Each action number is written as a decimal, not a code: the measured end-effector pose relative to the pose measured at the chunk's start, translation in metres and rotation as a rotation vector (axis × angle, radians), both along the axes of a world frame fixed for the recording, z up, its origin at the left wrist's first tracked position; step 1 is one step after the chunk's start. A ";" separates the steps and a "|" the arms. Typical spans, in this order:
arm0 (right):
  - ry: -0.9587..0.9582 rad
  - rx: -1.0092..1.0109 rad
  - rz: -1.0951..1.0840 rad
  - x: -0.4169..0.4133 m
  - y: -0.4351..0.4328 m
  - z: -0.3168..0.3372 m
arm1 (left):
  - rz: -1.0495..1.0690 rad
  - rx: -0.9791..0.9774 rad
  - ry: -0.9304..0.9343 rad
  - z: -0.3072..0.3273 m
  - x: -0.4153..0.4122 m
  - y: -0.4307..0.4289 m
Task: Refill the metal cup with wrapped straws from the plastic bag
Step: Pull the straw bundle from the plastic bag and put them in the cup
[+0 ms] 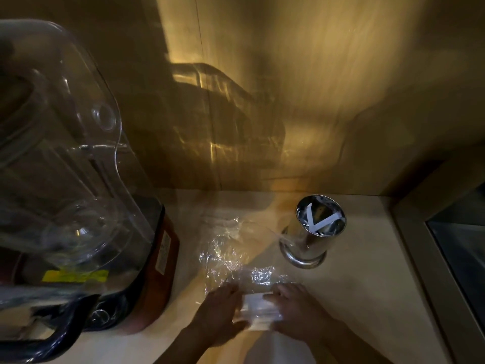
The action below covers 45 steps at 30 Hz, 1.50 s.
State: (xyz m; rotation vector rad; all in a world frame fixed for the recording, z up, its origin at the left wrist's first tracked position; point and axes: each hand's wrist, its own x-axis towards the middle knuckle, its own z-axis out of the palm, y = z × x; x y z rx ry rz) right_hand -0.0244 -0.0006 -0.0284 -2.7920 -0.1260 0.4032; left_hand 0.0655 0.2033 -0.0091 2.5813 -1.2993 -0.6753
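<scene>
A shiny metal cup (313, 241) stands upright on the pale counter, near the back wall at right of centre. Two white wrapped straws (319, 222) lean crossed inside it. A clear, crinkled plastic bag (231, 256) lies on the counter to the left of the cup and reaches down to my hands. My left hand (219, 312) and my right hand (299, 310) both grip the near end of the bag, with a bundle of white wrapped straws (258, 310) held between them inside the plastic.
A blender with a clear sound cover (65, 158) and a dark base (147, 279) fills the left side, close to the bag. A wooden wall (288, 101) rises behind the counter. At the right edge sits a framed dark panel (456, 258).
</scene>
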 end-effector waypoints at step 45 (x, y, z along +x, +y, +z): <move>-0.398 -0.204 -0.399 0.096 0.009 0.112 | 0.095 -0.157 -0.191 -0.015 -0.022 0.029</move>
